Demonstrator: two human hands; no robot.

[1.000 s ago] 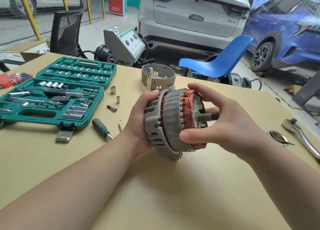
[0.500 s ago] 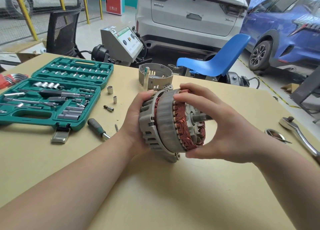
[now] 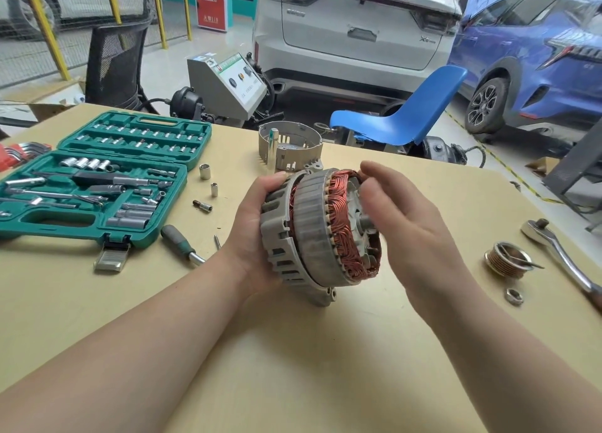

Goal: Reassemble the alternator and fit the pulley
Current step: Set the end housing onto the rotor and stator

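The half-built alternator (image 3: 312,230), a grey housing with a steel stator ring and copper windings, is held on its side above the table. My left hand (image 3: 252,233) grips the housing from the left, thumb on its top rim. My right hand (image 3: 400,224) is at the winding side with relaxed fingers, fingertips near the shaft and the top of the windings. The other grey housing half (image 3: 290,149) stands behind on the table. The ribbed pulley (image 3: 506,261) lies to the right, with a nut (image 3: 514,295) just in front of it.
An open green socket set (image 3: 97,178) fills the table's left. Loose sockets (image 3: 204,171), a bit and a green-handled driver (image 3: 180,243) lie beside it. A chrome ratchet (image 3: 563,253) lies at the right edge. A blue chair (image 3: 400,119) and cars stand behind the table.
My right hand has let go of the stator ring and opened, its fingers now straighter beside the windings. The alternator has tilted slightly; my left hand still holds it.
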